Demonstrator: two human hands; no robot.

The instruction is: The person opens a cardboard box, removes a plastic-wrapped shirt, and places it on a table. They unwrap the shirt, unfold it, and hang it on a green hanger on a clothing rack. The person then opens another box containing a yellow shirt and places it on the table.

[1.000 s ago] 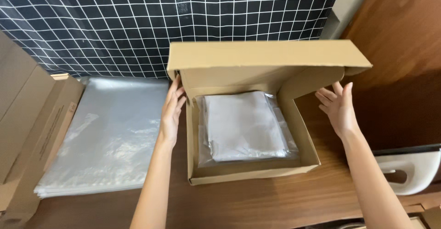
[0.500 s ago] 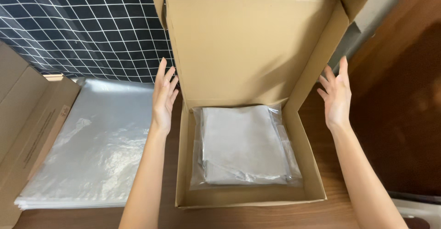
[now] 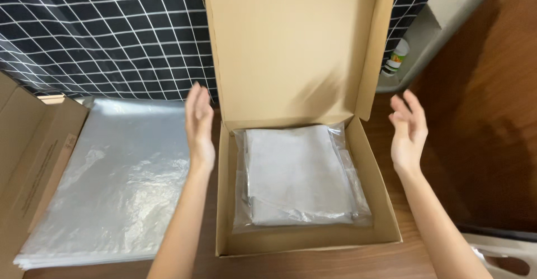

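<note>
A brown cardboard box lies on the wooden table with its lid standing upright at the back. Inside it lies a folded grey cloth in a clear plastic bag. My left hand hovers just left of the box, fingers straight and apart, holding nothing. My right hand hovers to the right of the box, a small gap from its wall, also open and empty.
A stack of clear plastic bags lies to the left of the box. Flat cardboard sits at the far left. A black cloth with a white grid hangs behind. A small bottle stands at the back right; a white object is at the bottom right.
The lid has swung up from half closed to fully upright. Both hands have come off the box sides and now hover apart from it.
</note>
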